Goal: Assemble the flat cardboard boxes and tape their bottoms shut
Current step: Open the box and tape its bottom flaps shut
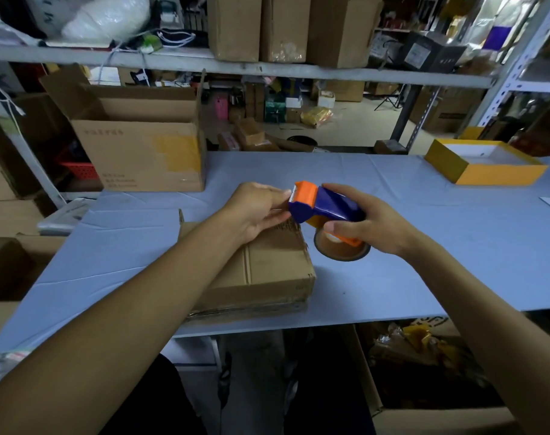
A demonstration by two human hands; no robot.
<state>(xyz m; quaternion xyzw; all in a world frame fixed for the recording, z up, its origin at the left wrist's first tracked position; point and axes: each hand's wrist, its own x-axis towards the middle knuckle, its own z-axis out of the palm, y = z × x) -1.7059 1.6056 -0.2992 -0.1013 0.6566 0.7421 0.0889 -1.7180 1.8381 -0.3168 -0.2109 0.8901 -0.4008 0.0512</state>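
Cardboard boxes [255,265], flat and stacked, lie under the left forearm, below both hands. A tape dispenser [325,208] is gripped by the right hand [366,227], while its toothed edge is pinched by the left hand [261,208], probably so the tape end can be found.

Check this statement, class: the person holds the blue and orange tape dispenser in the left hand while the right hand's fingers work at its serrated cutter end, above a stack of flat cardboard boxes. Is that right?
Not quite: the hands are swapped. The head view shows the right hand holding the blue and orange tape dispenser, while the left hand works at its serrated cutter end, above the stack of flat cardboard boxes.
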